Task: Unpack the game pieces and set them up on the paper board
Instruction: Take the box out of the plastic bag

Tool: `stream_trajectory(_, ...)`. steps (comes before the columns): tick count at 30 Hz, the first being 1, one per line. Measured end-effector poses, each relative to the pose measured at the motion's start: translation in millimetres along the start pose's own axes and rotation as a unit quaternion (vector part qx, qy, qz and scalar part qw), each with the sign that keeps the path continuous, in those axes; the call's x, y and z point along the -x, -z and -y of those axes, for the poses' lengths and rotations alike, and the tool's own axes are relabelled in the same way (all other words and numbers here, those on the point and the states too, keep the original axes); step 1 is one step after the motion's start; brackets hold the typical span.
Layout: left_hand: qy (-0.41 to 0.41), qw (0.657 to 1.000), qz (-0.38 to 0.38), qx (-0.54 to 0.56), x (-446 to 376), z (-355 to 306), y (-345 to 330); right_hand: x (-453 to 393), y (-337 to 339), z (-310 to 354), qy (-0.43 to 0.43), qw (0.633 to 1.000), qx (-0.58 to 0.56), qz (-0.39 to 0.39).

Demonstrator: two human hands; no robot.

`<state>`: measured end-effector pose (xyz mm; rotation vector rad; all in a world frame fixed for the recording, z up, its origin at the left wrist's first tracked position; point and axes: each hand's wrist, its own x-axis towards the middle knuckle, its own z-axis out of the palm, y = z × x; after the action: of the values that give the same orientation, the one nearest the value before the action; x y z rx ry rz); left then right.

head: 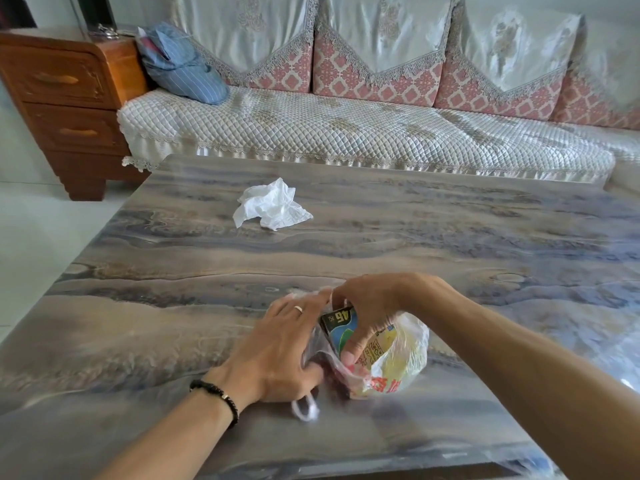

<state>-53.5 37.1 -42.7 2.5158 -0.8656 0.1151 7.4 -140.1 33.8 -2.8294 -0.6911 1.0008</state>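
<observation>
Printed box [341,329] stood inside thin plastic bag [405,355], on near part of table [346,244]. Right hand [374,306] reached into bag, fingers and thumb curled round box. Left hand [280,348] pressed bag's left side, fingers almost straight. Crumpled tissue [272,207] lay farther back, well apart.

The box [341,328] is mostly hidden by the plastic bag [410,348] and the right hand [374,308], whose fingertips vanish behind it. Most of its print is too blurred to read. The sofa [346,133] runs off the right edge.
</observation>
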Motion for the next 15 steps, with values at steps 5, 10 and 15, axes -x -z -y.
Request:
stream_trajectory(5, 0.019, 0.996, -0.038, 0.084, 11, -7, 1, 7, -7, -12, -0.043, 0.998, -0.044, -0.023)
stream_trajectory(10, 0.047, 0.997, 0.065, -0.016, 3, -15, -3, 12, -11, -20, -0.041, 0.993, -0.106, -0.018)
stream_trajectory(15, 0.056, 0.996, 0.062, -0.045, -3, -12, -5, 20, -10, -38, -0.048, 0.954, -0.264, -0.134)
